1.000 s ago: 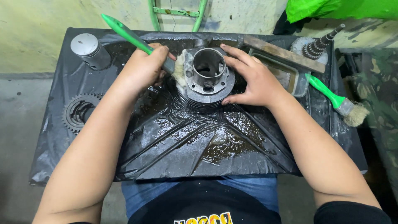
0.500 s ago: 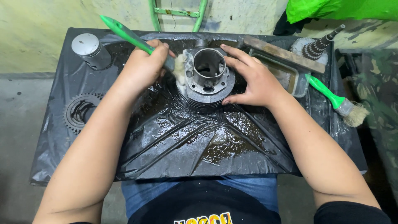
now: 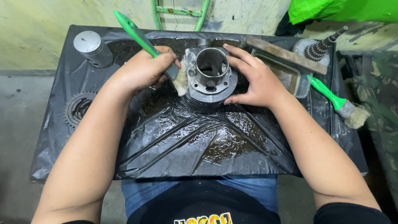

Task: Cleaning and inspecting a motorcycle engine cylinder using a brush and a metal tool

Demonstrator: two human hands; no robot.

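Centre top of the frame, left hand (image 3: 143, 70) grips the green-handled brush (image 3: 145, 41) against the finned cylinder (image 3: 210, 76), right hand (image 3: 255, 79) splayed open steadying it, and that slick wet black sheet (image 3: 199, 141) could let it skid.

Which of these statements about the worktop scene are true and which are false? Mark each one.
1. The left hand holds a green-handled brush. True.
2. The right hand rests on the metal cylinder. True.
3. A second brush lies left of the cylinder. False: it lies to the right.
4. The piston sits inside the cylinder. False: it stands apart, at the far left.
5. The black sheet looks wet. True.
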